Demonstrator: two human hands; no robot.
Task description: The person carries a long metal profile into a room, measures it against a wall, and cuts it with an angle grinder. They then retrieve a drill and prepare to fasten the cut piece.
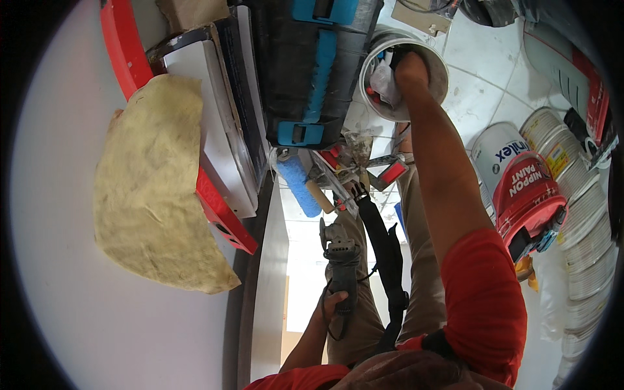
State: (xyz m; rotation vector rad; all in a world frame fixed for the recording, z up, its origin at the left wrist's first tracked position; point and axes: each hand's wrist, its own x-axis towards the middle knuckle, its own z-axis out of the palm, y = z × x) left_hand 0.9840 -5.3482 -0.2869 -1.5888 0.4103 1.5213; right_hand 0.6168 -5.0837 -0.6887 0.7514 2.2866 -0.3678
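An angle grinder (342, 263), grey and dusty with a dark cord, hangs in front of my legs. Wrapped round its body is my left hand (336, 303). My right arm stretches forward, and my right hand (411, 68) is down inside a white bucket (440, 71); its fingers are hidden there. Beside that hand in the bucket lie a crumpled clear plastic bag (385, 86) and small red, white and blue items. A black strap with a buckle (383, 237) hangs between my legs.
A black toolbox with blue latches (316, 78) stands left of the bucket. A blue paint roller (299, 185) lies below it. At left, a yellowish cloth (153, 188) drapes over a red level (224, 218). Paint pails (497, 146) and a red helmet (530, 195) are at right.
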